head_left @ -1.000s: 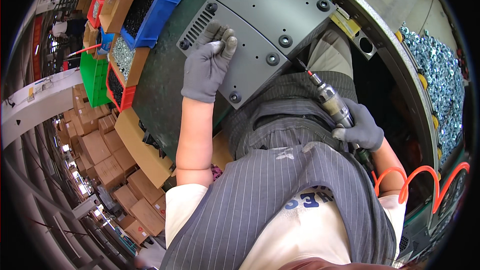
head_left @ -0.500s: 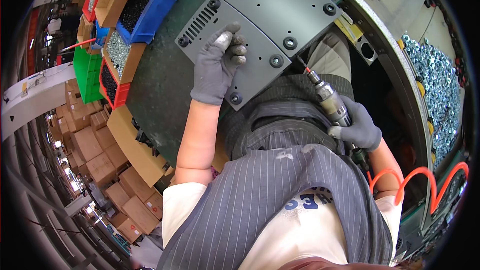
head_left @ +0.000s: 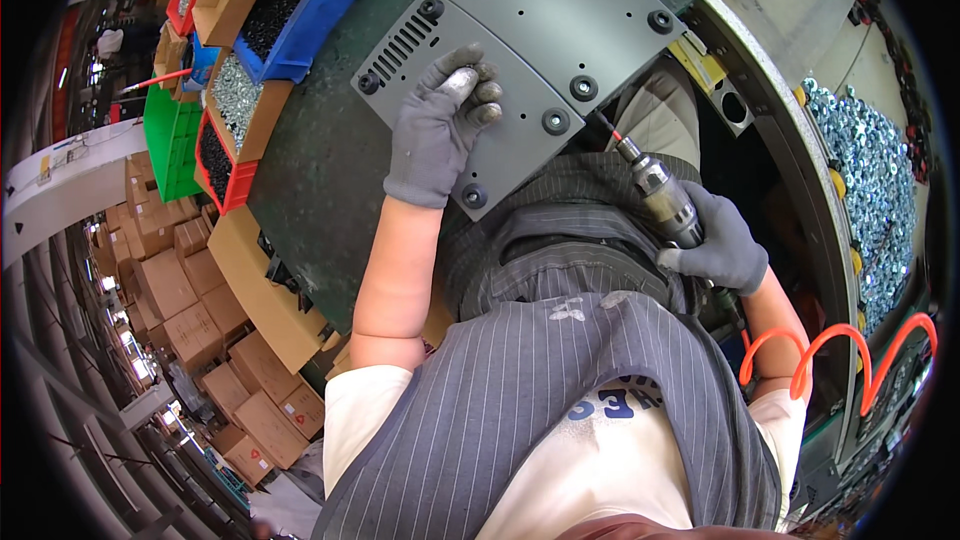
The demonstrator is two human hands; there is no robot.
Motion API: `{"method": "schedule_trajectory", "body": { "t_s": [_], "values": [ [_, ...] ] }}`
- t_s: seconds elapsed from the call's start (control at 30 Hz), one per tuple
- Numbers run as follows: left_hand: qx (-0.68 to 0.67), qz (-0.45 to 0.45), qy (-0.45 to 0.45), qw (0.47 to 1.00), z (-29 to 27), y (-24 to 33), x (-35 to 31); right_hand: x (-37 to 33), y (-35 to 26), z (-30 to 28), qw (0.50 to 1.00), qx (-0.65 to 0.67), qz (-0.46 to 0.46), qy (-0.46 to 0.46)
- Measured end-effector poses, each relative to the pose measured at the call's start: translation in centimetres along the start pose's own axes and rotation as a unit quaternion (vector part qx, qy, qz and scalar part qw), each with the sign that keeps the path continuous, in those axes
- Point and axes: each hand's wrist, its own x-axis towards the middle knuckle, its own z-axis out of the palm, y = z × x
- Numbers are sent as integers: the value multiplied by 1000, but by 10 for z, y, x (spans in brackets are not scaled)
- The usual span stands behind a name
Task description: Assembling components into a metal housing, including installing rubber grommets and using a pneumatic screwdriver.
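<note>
Two grey metal panels with black round feet and slots lie side by side in front of me: a nearer panel (head_left: pixel 520 145) and a farther panel (head_left: pixel 560 10). Over the nearer one is my left hand (head_left: pixel 435 130), in a grey glove with dirty fingertips. Its fingers are curled in against the thumb; whatever they hold, if anything, is hidden. My right hand (head_left: pixel 722 243), gloved too, is wrapped round a pneumatic screwdriver (head_left: pixel 665 202). The bit points up and left, its tip close to the panels' near right edge. An orange coiled hose (head_left: pixel 835 335) shows by my right forearm.
Left of the panels, on the dark green bench top (head_left: pixel 325 140), stand a blue bin (head_left: pixel 325 15) of black screws, a cardboard box (head_left: pixel 262 125) of silver screws and a red bin (head_left: pixel 240 188). Many shiny bluish metal parts (head_left: pixel 865 190) lie at right, beyond a curved metal edge.
Both hands have hardly moved. My right hand and the screwdriver have shifted very slightly; the view itself has drifted a little.
</note>
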Motion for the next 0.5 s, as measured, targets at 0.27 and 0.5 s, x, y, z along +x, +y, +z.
{"method": "schedule_trajectory", "body": {
  "t_s": [0.27,0.5],
  "values": [
    [-59,-16,-13,998,-8,2,3,-19,-9,-7,998,40,42,0],
    [2,-26,10,1000,6,0,-8,8,-56,16,983,179,-16,-50]
  ]
}}
